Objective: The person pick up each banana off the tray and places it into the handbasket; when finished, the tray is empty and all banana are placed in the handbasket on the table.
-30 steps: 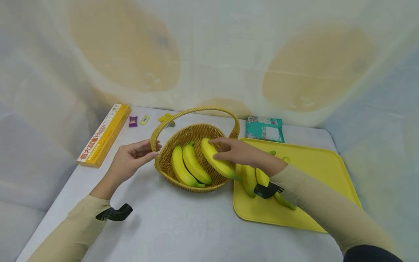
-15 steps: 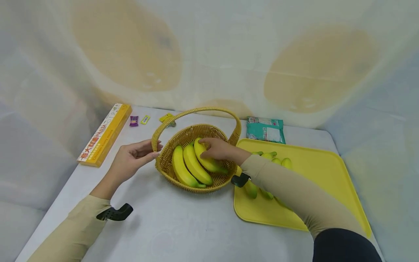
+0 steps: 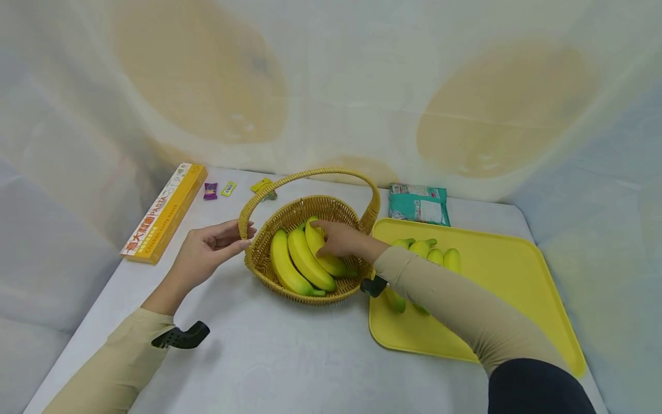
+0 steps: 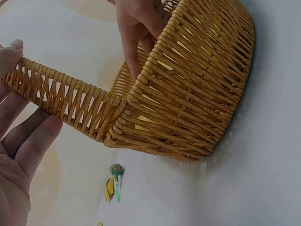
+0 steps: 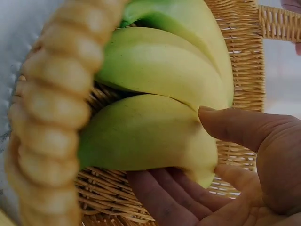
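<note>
My left hand (image 3: 209, 251) pinches the left side of the arched handle (image 3: 257, 199) of a woven wicker basket (image 3: 289, 296). In the left wrist view the thumb lies on one face of the handle and the fingers on the other. Inside the basket, two bananas (image 3: 308, 261) lie side by side at the left. Beside them, my right hand (image 3: 345, 238) holds a third banana (image 5: 150, 134). The right wrist view has its thumb on top of that banana near one end and several fingers beneath it; part of the fingers is hidden.
To the right, a yellow tray (image 3: 507, 282) bears several bananas (image 3: 451, 260), partly hidden by my right forearm. Behind it lies a teal packet (image 3: 419, 204). At the left are a pasta box (image 3: 165, 214) and small candies (image 3: 210, 191). A green lollipop (image 4: 117, 170) lies behind the basket.
My right hand has carried the third banana left and down from the basket's right rim, to beside the other two. My left hand has stayed at the handle.
</note>
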Demonstrator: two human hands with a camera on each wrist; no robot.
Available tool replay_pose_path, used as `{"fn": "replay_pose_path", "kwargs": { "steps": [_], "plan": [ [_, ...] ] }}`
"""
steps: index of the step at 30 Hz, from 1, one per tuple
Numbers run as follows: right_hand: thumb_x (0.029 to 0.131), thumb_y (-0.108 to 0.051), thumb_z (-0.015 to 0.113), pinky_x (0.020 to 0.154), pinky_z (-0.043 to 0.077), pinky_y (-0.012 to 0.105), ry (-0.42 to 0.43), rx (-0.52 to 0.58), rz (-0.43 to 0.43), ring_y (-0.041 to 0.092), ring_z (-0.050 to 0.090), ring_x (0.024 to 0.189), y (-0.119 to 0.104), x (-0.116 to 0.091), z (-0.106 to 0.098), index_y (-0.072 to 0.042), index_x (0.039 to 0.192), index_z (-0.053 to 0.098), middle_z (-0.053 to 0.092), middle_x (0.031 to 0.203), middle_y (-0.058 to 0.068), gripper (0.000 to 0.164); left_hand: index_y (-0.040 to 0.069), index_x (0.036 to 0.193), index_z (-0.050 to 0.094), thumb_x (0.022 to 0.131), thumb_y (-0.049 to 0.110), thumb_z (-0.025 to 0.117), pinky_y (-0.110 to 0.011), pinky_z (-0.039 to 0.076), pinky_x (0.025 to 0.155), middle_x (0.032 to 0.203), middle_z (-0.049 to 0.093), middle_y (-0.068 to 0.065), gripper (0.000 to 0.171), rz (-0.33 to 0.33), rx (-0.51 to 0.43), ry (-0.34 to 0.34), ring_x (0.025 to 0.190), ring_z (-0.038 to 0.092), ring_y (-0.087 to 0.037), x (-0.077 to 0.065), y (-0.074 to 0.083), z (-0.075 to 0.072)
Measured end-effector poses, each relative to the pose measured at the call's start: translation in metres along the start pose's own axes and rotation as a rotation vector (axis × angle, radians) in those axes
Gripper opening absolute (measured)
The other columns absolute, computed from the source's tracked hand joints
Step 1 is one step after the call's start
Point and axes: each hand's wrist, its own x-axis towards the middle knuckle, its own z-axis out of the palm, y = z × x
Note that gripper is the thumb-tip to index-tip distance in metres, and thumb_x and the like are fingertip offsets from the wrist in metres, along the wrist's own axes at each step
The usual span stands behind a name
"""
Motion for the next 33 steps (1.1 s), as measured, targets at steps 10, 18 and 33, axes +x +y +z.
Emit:
{"fn": "replay_pose_path", "kwargs": {
  "steps": [10, 18, 33],
  "plan": [
    [0.099, -0.024, 0.068, 0.095, 0.055, 0.039, 0.068, 0.081, -0.103, 0.029, 0.058, 0.127, 0.012, -0.033, -0.008, -0.019, 0.161, 0.032, 0.055, 0.146, 0.017, 0.072, 0.006, 0.135, 0.066, 0.097, 0.020, 0.073, -0.018, 0.054, 0.091, 0.122, 0.073, -0.010, 0.041, 0.000, -0.003, -0.002, 0.107, 0.070, -0.007, 0.001, 0.000, 0.001],
    [0.100, -0.020, 0.066, 0.105, 0.049, 0.053, 0.218, 0.160, -0.268, 0.033, 0.056, 0.127, 0.044, -0.091, -0.003, -0.015, 0.154, 0.046, 0.057, 0.142, 0.011, 0.058, 0.008, 0.134, 0.067, 0.097, 0.020, 0.073, -0.018, 0.054, 0.091, 0.122, 0.073, -0.010, 0.040, 0.002, -0.004, 0.000, 0.107, 0.070, -0.007, 0.001, -0.001, 0.002],
    [0.104, -0.022, 0.061, 0.107, 0.040, 0.065, 0.465, 0.242, 0.057, 0.045, 0.041, 0.136, 0.155, -0.183, 0.006, -0.008, 0.154, 0.043, 0.044, 0.151, 0.025, 0.055, 0.004, 0.134, 0.066, 0.097, 0.020, 0.073, -0.017, 0.054, 0.090, 0.121, 0.073, -0.010, 0.041, 0.004, 0.011, 0.012, 0.106, 0.071, -0.007, -0.001, 0.001, 0.001]
  ]
}}
